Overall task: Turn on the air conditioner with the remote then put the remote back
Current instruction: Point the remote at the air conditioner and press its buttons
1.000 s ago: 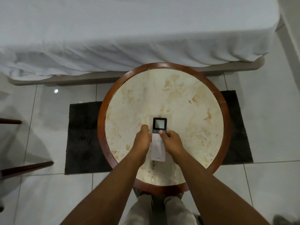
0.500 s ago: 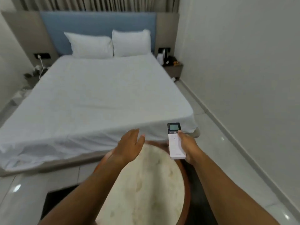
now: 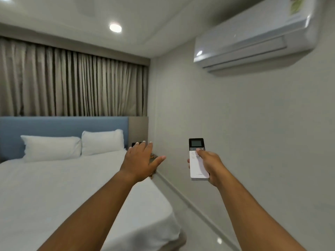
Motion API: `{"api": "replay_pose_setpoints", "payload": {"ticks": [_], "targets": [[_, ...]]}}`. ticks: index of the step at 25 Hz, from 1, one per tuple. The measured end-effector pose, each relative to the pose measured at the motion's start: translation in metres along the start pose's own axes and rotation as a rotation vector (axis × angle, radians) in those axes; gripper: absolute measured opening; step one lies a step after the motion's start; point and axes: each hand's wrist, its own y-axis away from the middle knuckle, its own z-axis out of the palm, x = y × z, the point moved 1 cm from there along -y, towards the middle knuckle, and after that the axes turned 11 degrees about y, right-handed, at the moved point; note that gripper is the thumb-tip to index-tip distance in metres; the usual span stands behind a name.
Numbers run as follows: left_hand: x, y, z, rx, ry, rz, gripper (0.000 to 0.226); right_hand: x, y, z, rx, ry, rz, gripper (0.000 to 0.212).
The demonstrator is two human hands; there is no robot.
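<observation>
Gripping the slim white rectangular plastic remote with a dark screen at its top [image 3: 198, 159], the right hand [image 3: 210, 166] is wrapping its fingers around the lower body while the thumb is resting on the buttons just under the screen. To the remote's left, and apart from it, the left hand [image 3: 142, 161] is hovering empty with fingers spread, touching nothing. The remote's long axis is running nearly upright, screen end uppermost, and it is tipping toward the white wall-mounted air conditioner [image 3: 253, 37], which is sitting well above the remote and to its right. So the right hand is the nearer one, and the press seems to need only that upward aim. Left of the remote and beyond, a white-sheeted bed with two white pillows [image 3: 54, 187] is lying before a blue padded headboard [image 3: 63, 127] and grey pleated curtains [image 3: 72, 84].
</observation>
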Motion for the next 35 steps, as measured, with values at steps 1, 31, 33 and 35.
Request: {"api": "replay_pose_setpoints", "payload": {"ticks": [1,31,33,35], "targets": [[0.015,-0.017,-0.012,0.034,-0.003,0.037,0.098,-0.024,0.002,-0.017,0.034,-0.001,-0.050,0.027],[0.220,-0.141,-0.108,0.500,-0.004,0.457,0.097,-0.208,0.079,-0.162,0.498,0.071,-0.513,0.025],[0.219,-0.141,-0.108,0.498,-0.011,0.457,0.097,-0.205,0.078,-0.162,0.488,0.062,-0.510,0.024],[0.217,-0.141,-0.108,0.500,-0.024,0.452,0.097,-0.204,0.077,-0.162,0.472,0.056,-0.513,0.031]]}}
